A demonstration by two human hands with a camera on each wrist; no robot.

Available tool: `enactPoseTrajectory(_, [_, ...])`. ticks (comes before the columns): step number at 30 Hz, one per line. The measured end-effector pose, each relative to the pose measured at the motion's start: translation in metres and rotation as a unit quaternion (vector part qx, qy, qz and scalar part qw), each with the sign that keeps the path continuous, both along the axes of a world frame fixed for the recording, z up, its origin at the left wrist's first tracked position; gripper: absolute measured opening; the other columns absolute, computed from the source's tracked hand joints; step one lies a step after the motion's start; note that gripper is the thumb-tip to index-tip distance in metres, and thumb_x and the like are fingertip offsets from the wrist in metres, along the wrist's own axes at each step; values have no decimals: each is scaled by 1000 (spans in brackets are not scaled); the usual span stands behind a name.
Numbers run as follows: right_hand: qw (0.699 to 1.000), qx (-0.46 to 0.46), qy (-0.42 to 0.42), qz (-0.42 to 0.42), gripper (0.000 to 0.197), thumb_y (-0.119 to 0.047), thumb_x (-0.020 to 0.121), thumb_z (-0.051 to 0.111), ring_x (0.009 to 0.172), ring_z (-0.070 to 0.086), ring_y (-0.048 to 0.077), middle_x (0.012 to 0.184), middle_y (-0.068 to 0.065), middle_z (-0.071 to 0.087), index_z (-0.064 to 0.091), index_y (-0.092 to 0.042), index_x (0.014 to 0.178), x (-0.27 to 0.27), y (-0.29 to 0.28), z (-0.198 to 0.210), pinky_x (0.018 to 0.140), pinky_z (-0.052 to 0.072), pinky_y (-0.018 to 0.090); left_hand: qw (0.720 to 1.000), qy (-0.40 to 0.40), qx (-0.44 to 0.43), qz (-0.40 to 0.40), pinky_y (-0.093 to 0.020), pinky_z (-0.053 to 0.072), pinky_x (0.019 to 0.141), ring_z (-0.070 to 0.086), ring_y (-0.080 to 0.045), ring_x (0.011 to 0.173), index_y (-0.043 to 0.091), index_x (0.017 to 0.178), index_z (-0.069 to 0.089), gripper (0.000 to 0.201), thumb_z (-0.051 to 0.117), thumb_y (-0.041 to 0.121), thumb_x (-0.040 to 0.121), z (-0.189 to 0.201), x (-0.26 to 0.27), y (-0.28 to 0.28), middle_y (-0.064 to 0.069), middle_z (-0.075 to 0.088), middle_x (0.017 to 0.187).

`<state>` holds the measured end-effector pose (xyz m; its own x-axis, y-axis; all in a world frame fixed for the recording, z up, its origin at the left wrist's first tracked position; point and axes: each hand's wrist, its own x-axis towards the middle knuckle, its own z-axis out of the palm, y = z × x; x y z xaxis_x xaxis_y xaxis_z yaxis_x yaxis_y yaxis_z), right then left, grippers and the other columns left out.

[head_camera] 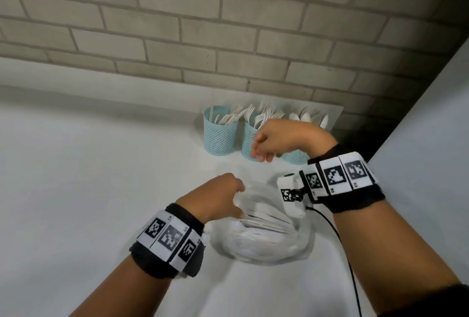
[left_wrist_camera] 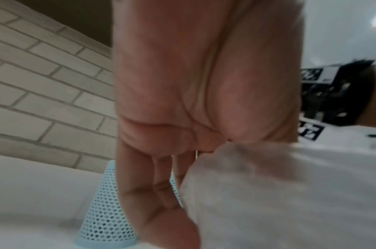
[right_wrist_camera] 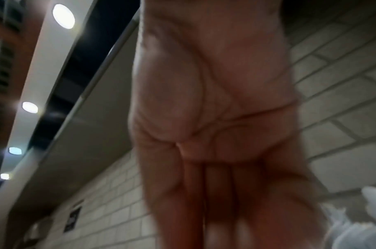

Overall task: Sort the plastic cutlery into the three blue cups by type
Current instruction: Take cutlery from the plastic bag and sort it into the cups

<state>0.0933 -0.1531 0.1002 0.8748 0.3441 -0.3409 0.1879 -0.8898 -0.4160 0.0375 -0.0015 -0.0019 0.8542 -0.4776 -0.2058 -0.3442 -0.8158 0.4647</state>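
Three blue mesh cups stand by the brick wall: the left cup (head_camera: 220, 134) with white knives, the middle cup (head_camera: 249, 139) with forks, and the right cup (head_camera: 295, 156) with spoons, partly hidden. My right hand (head_camera: 261, 156) hovers in front of the middle cup with its fingers hanging loosely down and nothing in it; in the right wrist view the right hand (right_wrist_camera: 225, 219) is blurred and empty. A clear plastic bag (head_camera: 264, 238) of white cutlery lies nearer to me. My left hand (head_camera: 238, 205) grips the bag's upper left edge. The left wrist view shows the bag (left_wrist_camera: 268, 193) against the palm and one cup (left_wrist_camera: 106, 210).
The white counter (head_camera: 88, 177) runs left and towards me. A brick wall (head_camera: 228, 37) stands close behind the cups. A pale panel (head_camera: 426, 126) rises at the right. A black cable (head_camera: 340, 240) trails from my right wrist past the bag.
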Motion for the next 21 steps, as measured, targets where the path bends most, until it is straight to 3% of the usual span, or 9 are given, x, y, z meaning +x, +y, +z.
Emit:
enactPoseTrajectory(2, [986,-39,158,44,18,-7,88,58,71,64,12,81,2,69,69,-4,102,-21,6,-10,66,53,22,1000,-18,-2,1,-22,39,88,52,-19,112,17,134,45,65,74,20,76,-4,0,1,-2,47,126])
enactPoseTrajectory(3, [979,-50,190,58,20,-6,87,60,76,65,15,88,6,70,68,-4,106,-29,9,-20,70,55,25,1000,-26,-3,-1,-23,41,86,54,-20,109,17,134,45,66,74,14,75,-5,0,1,-2,47,124])
enactPoseTrajectory(6, [970,-177,130,104,39,-17,83,67,91,63,21,116,5,64,61,-14,121,-43,18,-51,80,52,31,999,-43,-20,-8,-27,45,89,56,-21,107,17,133,46,62,66,3,77,-7,1,1,-2,47,120])
enactPoseTrajectory(8, [964,-234,67,106,47,-25,82,68,101,59,23,119,4,60,54,-13,125,-49,20,-68,78,46,31,998,-49,-36,-12,-24,43,93,54,-19,111,17,135,45,63,62,-1,77,-7,-1,2,-1,48,122])
enactPoseTrajectory(12, [973,-208,66,75,48,-34,80,70,91,54,22,102,4,55,51,-7,114,-56,15,-87,74,40,31,998,-44,-44,-6,-18,36,94,49,-18,119,14,139,40,70,56,-9,76,-2,-4,3,-3,45,131])
enactPoseTrajectory(17, [979,-175,82,57,47,-37,78,72,85,54,21,99,5,58,56,-6,109,-52,11,-92,64,40,28,997,-43,-66,3,-17,34,95,48,-17,120,14,137,42,66,56,-8,76,-2,-5,0,-3,47,131])
enactPoseTrajectory(21, [983,-159,69,56,49,-38,75,73,98,56,23,112,4,59,55,-11,112,-52,9,-95,77,44,32,996,-48,-77,20,-17,33,94,48,-17,119,15,135,46,60,55,-4,79,-1,-5,1,-2,48,130])
